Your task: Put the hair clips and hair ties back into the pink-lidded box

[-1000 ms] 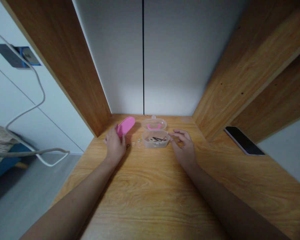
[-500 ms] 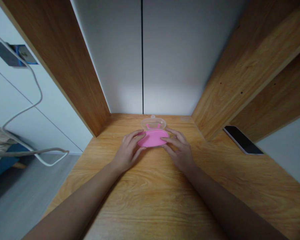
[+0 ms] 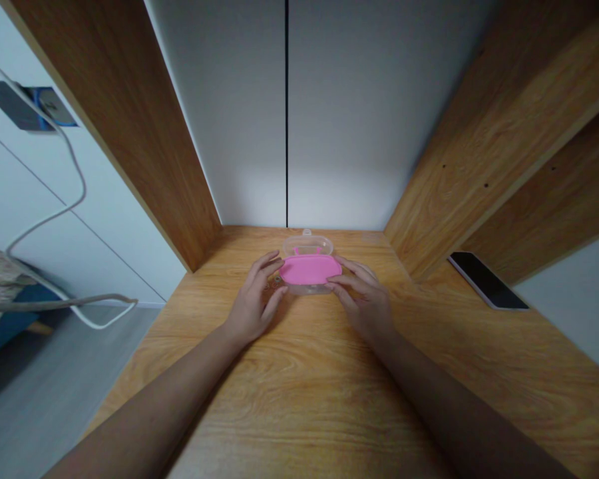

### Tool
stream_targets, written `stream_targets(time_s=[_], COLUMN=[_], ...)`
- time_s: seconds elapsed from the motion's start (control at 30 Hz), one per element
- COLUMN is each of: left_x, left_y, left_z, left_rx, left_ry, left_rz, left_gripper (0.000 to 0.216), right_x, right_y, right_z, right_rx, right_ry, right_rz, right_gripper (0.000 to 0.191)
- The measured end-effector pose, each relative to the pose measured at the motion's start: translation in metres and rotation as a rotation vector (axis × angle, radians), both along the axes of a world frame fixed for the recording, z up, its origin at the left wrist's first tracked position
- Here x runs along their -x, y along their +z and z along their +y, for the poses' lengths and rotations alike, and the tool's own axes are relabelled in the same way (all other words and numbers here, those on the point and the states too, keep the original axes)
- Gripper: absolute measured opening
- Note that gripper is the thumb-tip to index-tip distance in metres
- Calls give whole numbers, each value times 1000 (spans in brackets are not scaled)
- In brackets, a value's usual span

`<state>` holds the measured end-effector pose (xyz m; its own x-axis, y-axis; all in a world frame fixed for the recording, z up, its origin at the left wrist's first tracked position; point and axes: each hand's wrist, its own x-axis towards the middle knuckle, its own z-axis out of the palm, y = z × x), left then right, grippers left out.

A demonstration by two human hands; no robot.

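Observation:
A flat pink oval tray (image 3: 310, 269) sits over the clear plastic base (image 3: 309, 289) of a small case, slightly askew so that the base shows along the front. Behind it the case's transparent lid (image 3: 292, 246) stands folded back, with a pink handle-like piece in it. My right hand (image 3: 363, 296) pinches the tray's right end, thumb in front and fingers on top and behind. At the left end, my left hand (image 3: 254, 296) has its fingers spread, the tips close to the rim. Small round bits (image 3: 276, 281) show between its fingers, too small to name.
The case stands on a wooden tabletop (image 3: 299, 399) near a white panel (image 3: 239, 133). A dark-screened phone (image 3: 488, 281) lies at the right beside a wooden post (image 3: 429, 219). A pale cable (image 3: 74, 166) hangs at the left beyond the table edge.
The pink tray has shifted slightly right and back, uncovering the front of the clear base. My left hand has let go of its left end and opened; my right hand still grips it.

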<state>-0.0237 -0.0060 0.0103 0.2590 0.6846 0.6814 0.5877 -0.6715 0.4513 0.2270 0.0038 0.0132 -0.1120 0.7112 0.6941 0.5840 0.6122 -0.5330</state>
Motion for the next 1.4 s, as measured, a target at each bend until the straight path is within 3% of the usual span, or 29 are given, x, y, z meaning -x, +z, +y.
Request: stream_targets(time_s=[0.27, 0.47, 0.77, 1.03, 1.23, 1.4], left_x=[2, 2, 4, 3, 1, -1], left_y=[-7, -7, -13, -14, -9, -7], left_z=[6, 6, 8, 7, 4, 2], left_rx=[112, 194, 169, 159, 165, 157], left_ry=[101, 64, 17, 31, 50, 60], left_rz=[22, 137, 185, 232, 272, 307], left_gripper=[40, 40, 51, 55, 54, 53], right_x=[-3, 0, -1, -1, -5, -6], right_y=[-7, -9, -15, -13, -8, -4], right_z=[7, 7, 10, 9, 8, 7], right_rx=[79, 106, 191, 138, 138, 118], right_ry=[-81, -52, -43, -26, -62, -95], right_rz=[65, 81, 88, -56, -355, -507], right_gripper=[14, 13, 18, 17, 38, 34])
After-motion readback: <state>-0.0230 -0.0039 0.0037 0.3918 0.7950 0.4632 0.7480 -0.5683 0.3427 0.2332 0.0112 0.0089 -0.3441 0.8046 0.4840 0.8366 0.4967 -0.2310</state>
